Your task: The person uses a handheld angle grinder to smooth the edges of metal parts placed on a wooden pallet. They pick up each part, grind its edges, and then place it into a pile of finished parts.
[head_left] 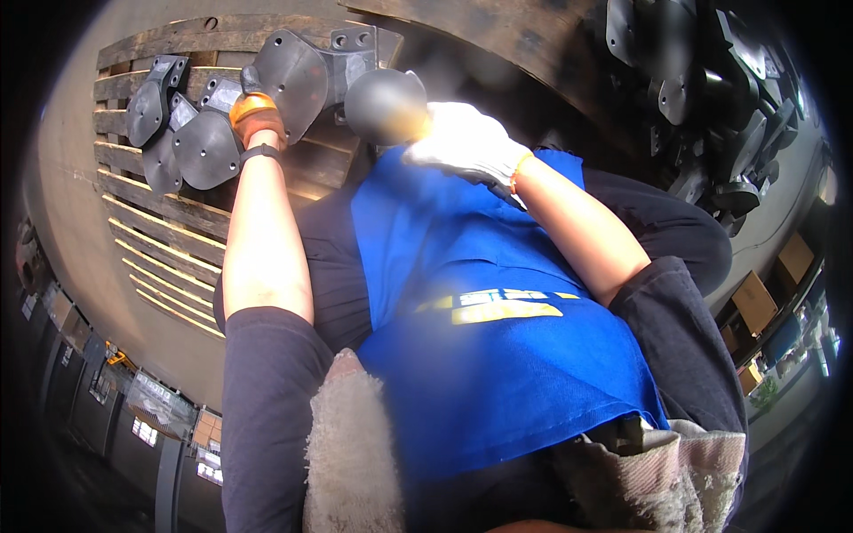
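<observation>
A dark grey metal bracket with a broad holed plate and a two-hole arm lies at the far end of the pallet. My left hand, in an orange and dark glove, is closed at the plate's left edge. My right hand, in a white glove, is closed on the right edge of a round dark metal disc. A bright smear blurs the disc, and I cannot tell whether it is joined to the bracket. The right fingertips are partly hidden. Left of my left hand, similar brackets lie close together.
The brackets rest on a slatted wooden pallet. At the far right is a pile of dark metal parts, beside a brown wooden board. A blue apron covers my lap. Cardboard boxes stand at the right edge.
</observation>
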Motion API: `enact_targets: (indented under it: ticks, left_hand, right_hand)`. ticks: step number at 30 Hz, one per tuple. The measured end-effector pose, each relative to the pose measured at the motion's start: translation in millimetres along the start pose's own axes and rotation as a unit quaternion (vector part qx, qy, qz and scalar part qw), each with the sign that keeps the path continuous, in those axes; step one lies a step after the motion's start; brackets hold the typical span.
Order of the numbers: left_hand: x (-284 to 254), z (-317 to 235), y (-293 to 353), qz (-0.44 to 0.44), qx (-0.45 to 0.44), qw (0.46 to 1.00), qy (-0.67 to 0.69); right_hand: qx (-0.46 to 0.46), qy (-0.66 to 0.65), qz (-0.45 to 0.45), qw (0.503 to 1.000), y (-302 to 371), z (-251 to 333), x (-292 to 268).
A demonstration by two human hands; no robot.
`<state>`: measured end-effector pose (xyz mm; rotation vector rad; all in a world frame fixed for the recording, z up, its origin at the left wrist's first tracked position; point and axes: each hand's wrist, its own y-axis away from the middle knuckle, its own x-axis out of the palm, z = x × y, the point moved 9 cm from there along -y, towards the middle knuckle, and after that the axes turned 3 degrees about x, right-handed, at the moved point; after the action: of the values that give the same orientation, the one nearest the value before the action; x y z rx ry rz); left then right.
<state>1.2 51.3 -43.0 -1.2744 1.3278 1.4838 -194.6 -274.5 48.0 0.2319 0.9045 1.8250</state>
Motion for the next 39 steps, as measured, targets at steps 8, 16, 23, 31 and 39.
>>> enact_targets:
  ticks: [8,16,23,31,39]
  left_hand:
    - [-17,-7,23,0.014,-0.136,0.985,0.108]
    - [-15,-13,14,0.016,-0.078,0.995,0.064]
    - [-15,-26,13,0.084,0.026,0.986,-0.142]
    - [6,-85,2,0.085,0.177,0.946,-0.257]
    - [17,-15,-33,0.133,-0.048,0.975,0.169]
  right_hand:
    - [0.042,-0.046,0.002,0.998,1,13,-11]
    - [0.015,-0.198,-0.025,0.98,57,1,-101]
    - [-0.026,-0.415,-0.12,0.901,180,12,-180]
    - [-0.059,-0.559,-0.178,0.808,214,-14,-178]
    - [-0.064,-0.559,-0.129,0.816,195,18,-173]
